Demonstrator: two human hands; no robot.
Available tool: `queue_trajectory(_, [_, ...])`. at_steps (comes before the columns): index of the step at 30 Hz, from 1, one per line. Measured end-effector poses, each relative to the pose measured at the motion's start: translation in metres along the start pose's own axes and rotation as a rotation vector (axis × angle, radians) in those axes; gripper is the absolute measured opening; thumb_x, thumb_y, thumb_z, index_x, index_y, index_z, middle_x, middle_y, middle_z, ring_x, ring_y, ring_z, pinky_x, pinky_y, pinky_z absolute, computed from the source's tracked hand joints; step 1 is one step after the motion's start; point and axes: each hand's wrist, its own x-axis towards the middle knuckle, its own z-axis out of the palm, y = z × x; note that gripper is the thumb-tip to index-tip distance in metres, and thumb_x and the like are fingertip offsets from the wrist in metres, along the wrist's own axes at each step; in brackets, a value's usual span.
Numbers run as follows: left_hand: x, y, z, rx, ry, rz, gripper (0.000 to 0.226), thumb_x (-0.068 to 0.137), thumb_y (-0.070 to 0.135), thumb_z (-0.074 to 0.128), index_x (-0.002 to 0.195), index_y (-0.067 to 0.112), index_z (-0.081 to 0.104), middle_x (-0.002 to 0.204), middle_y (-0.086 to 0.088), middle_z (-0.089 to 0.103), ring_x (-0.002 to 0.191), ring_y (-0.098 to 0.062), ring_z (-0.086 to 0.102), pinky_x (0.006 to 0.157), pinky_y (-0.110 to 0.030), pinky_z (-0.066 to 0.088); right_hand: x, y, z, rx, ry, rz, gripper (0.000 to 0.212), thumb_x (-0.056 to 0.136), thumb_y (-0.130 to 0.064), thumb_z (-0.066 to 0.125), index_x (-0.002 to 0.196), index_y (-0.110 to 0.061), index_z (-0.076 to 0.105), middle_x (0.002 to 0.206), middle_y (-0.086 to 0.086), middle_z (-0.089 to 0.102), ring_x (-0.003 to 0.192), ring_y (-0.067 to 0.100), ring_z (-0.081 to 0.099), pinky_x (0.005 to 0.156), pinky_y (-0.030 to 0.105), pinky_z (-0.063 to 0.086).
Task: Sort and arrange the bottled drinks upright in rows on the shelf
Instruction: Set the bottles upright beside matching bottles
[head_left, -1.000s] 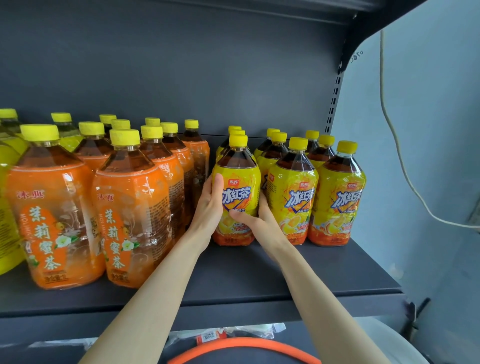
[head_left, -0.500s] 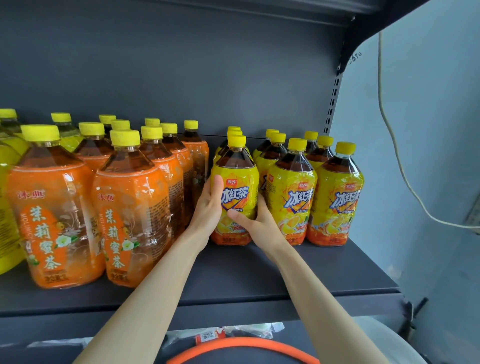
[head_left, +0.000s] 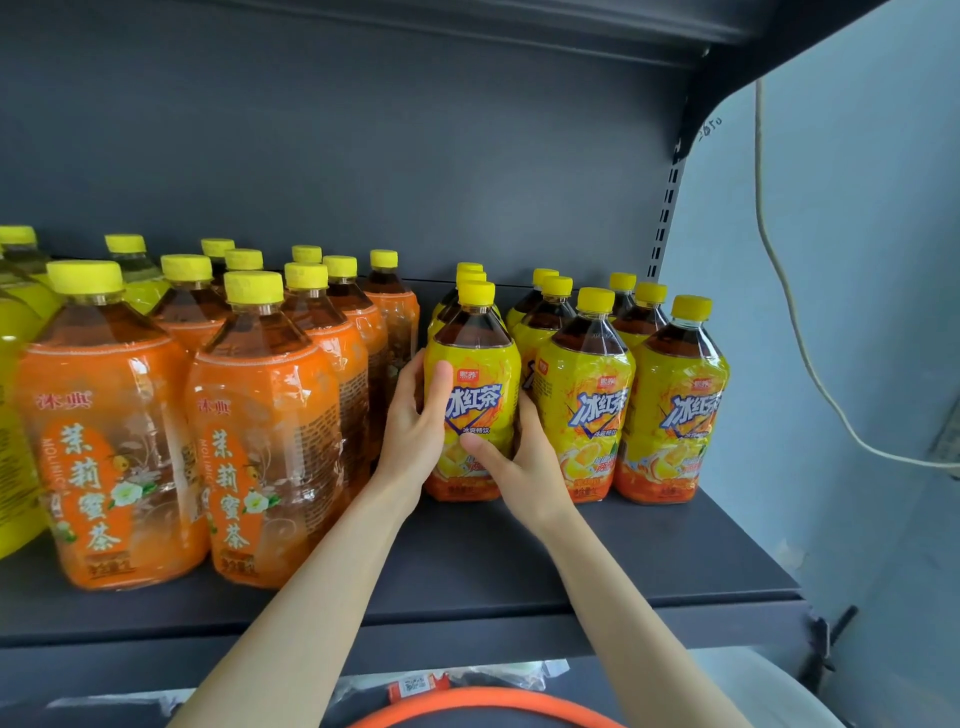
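One head-worn view only, facing forward and slightly down, square onto the shelf (head_left: 519, 566) from close in front; back panel (head_left: 363, 156) behind the shelf up top, blue wall (head_left: 857, 338) just past the shelf's right end.

Grey back panel (head_left: 363, 135), pale blue wall (head_left: 872, 291), cable (head_left: 760, 182), perhaps daylit

Orange-labelled bottles (head_left: 111, 436), yellow-labelled bottles (head_left: 675, 410) (all yellow-capped), dark grey shelf (head_left: 493, 571).

The orange bottles (head_left: 111, 431) read 沐典 and 茉莉蜜茶. The yellow bottles (head_left: 584, 410) read 冰红茶, with 冰爽畅饮 beneath. The finer print is illegible.
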Motion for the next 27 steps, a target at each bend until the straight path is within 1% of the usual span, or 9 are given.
queue_trajectory(5, [0.0,0.001,-0.001,0.004,-0.019,-0.002,0.068,0.078,0.065,0.039,0.14,0.037,0.035,0.13,0.008,0.054,0.111,-0.006,0.056,0.085,-0.021,0.05,0.0,0.001,0.0,-0.027,-0.014,-0.004,0.072,0.09,-0.023,0.066,0.149,-0.02,0.025,0.125,-0.013,0.052,0.103,-0.015,0.053,0.079,0.003,0.046])
queue_trajectory(8, [0.0,0.002,0.0,0.022,-0.016,0.0,0.067,0.078,0.065,0.037,0.138,0.037,0.033,0.128,0.009,0.053,0.107,-0.002,0.056,0.077,-0.014,0.049,0.002,0.0,0.0,-0.01,-0.046,0.01,0.073,0.091,-0.023,0.065,0.15,-0.022,0.023,0.125,-0.016,0.051,0.105,-0.015,0.052,0.081,0.005,0.047])
queue_trajectory(11, [0.002,0.002,0.0,0.025,-0.017,-0.015,0.069,0.077,0.067,0.035,0.139,0.036,0.033,0.127,0.009,0.052,0.106,-0.002,0.055,0.075,-0.015,0.047,0.001,-0.001,0.001,0.014,-0.056,0.026,0.072,0.091,-0.021,0.065,0.149,-0.024,0.022,0.125,-0.018,0.05,0.108,-0.013,0.052,0.085,0.008,0.048])
queue_trajectory(15, [0.001,0.002,0.003,0.025,0.004,-0.048,0.072,0.076,0.068,0.032,0.138,0.032,0.036,0.115,0.013,0.055,0.097,0.003,0.055,0.063,-0.007,0.045,0.006,-0.002,-0.001,0.099,-0.092,0.083,0.082,0.087,-0.018,0.07,0.149,-0.023,0.017,0.131,-0.008,0.05,0.113,-0.001,0.054,0.088,0.018,0.052])
queue_trajectory(18, [0.004,0.002,0.003,0.031,0.011,-0.073,0.071,0.075,0.069,0.032,0.133,0.029,0.041,0.102,0.021,0.056,0.088,0.009,0.057,0.057,-0.003,0.044,0.013,-0.004,-0.002,0.145,-0.129,0.141,0.085,0.082,-0.018,0.075,0.147,-0.025,0.022,0.132,-0.004,0.054,0.115,0.008,0.057,0.087,0.021,0.053])
queue_trajectory(20, [0.004,0.001,0.003,0.027,-0.002,-0.084,0.06,0.078,0.068,0.032,0.125,0.032,0.044,0.099,0.023,0.056,0.08,0.015,0.059,0.055,-0.001,0.043,0.015,-0.005,-0.002,0.153,-0.15,0.162,0.079,0.081,-0.018,0.076,0.145,-0.026,0.029,0.128,-0.005,0.058,0.114,0.012,0.059,0.088,0.024,0.053])
queue_trajectory(22, [0.004,0.002,0.002,0.029,-0.026,-0.085,0.049,0.081,0.066,0.032,0.118,0.036,0.042,0.098,0.024,0.055,0.075,0.024,0.055,0.054,0.001,0.041,0.014,-0.004,-0.002,0.146,-0.15,0.154,0.075,0.081,-0.018,0.076,0.142,-0.026,0.034,0.123,-0.008,0.06,0.108,0.005,0.061,0.081,0.019,0.054])
queue_trajectory(24, [0.004,0.001,0.001,0.032,-0.044,-0.08,0.049,0.077,0.068,0.031,0.115,0.039,0.04,0.098,0.026,0.054,0.075,0.026,0.054,0.054,0.002,0.04,0.012,-0.003,-0.002,0.145,-0.14,0.134,0.072,0.082,-0.017,0.075,0.141,-0.025,0.035,0.12,-0.011,0.061,0.099,-0.004,0.063,0.074,0.013,0.052])
queue_trajectory(27, [0.003,0.002,0.002,0.034,-0.064,-0.074,0.048,0.076,0.068,0.03,0.114,0.041,0.039,0.099,0.027,0.053,0.076,0.027,0.053,0.055,0.002,0.04,0.011,-0.002,-0.002,0.141,-0.131,0.118,0.07,0.083,-0.016,0.075,0.141,-0.023,0.035,0.119,-0.012,0.06,0.097,-0.007,0.063,0.073,0.011,0.051])
